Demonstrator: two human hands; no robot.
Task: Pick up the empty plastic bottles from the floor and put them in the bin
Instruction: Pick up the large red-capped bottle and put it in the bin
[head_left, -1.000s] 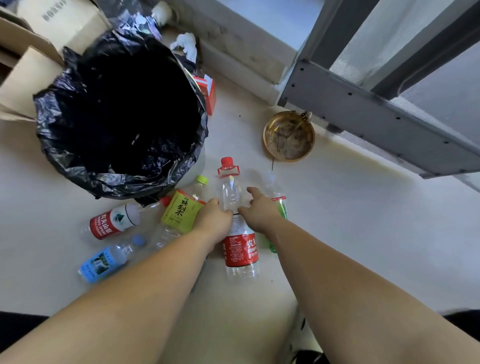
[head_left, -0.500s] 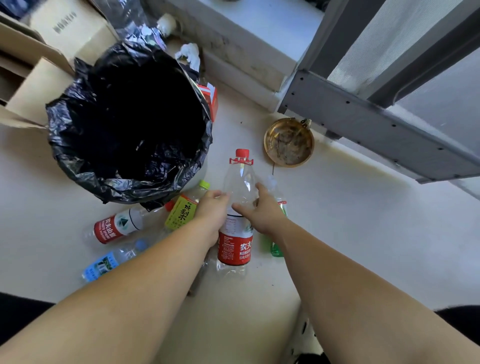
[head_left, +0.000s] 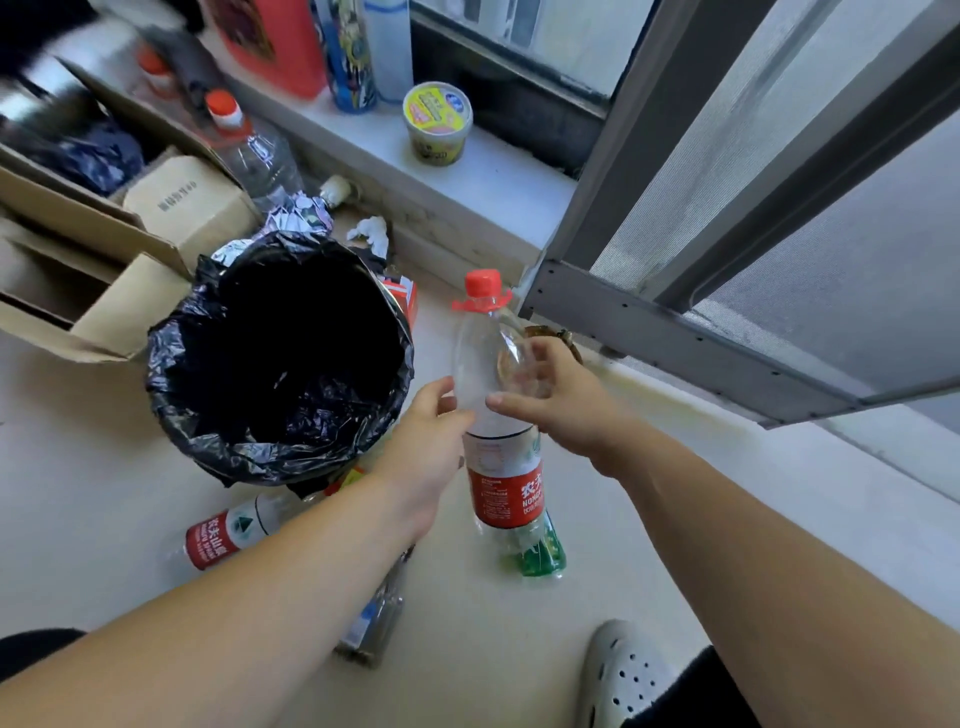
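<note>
Bottle handling is at the carry step: a large clear plastic bottle with a red cap and red label (head_left: 498, 415) is held upright, clear of the floor, just beside the bin at its 3 o'clock side. That bin, a round container lined with a black plastic bag (head_left: 280, 364), stands open-mouthed and appears empty. The left hand (head_left: 426, 447) grips the bottle's mid-body from the 9 o'clock side, fingers curled partly closed around it; the right hand (head_left: 556, 400) holds the shoulder from the 3 o'clock side, thumb across the front, fingers spread behind the clear wall. Both forearms extend forward from 6 o'clock, converging on the bottle. The next move, as judged, calls for swinging the bottle toward 9 o'clock until it is over the bag opening, then opening both hands. Remaining work lies on the floor: a small clear bottle with a red label (head_left: 228, 535) at 7 o'clock of the bin, a green-tinted bottle (head_left: 537, 551) directly below the held bottle, and another clear bottle (head_left: 374, 618) partly hidden under the left forearm. A grey perforated clog (head_left: 618, 670) is near at 5 o'clock.
</note>
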